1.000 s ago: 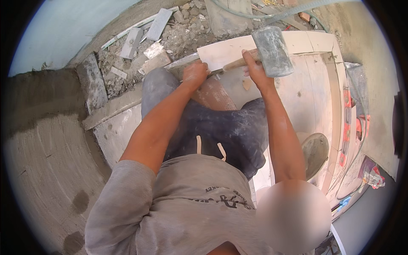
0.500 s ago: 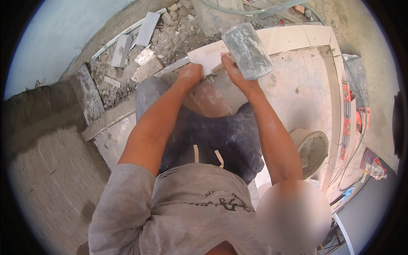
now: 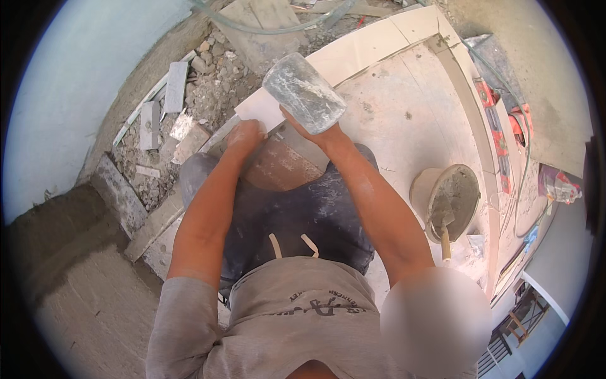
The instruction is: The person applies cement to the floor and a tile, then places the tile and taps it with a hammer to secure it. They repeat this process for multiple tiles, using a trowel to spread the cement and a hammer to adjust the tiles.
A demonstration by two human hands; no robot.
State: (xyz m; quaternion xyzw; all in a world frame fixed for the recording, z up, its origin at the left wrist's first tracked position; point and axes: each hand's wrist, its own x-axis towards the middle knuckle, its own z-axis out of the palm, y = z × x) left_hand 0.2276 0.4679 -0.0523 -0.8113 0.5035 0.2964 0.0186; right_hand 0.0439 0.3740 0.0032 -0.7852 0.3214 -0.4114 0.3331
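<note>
My right hand (image 3: pixel 323 134) is closed round a mallet, whose thick, dusty grey-green head (image 3: pixel 304 93) stands over the pale edging tile. Most of the mallet's handle is hidden. At the near left end of that pale tile (image 3: pixel 261 108), my left hand (image 3: pixel 247 135) is closed with curled fingers against the edge. The fingertips are partly hidden, but they appear to grip the tile. Between my knees lies a brownish, mortar-smeared surface (image 3: pixel 284 165). The tile lines up with a curved row of pale edging tiles (image 3: pixel 379 45) running off to the far right.
A bucket (image 3: pixel 421 189) of grey mortar stands on the right, with a wooden-handled trowel (image 3: pixel 445 245) in it. Rubble (image 3: pixel 211 88) and tile offcuts (image 3: pixel 176 87) lie at the far left beside a pale wall. A hose (image 3: pixel 278 28) crosses the far side. Red-patterned material (image 3: pixel 495 132) lies along the right.
The view has turned, so the scene sits further left and the whole bucket with its trowel shows. The mallet head has come closer to my left hand and covers its handle.
</note>
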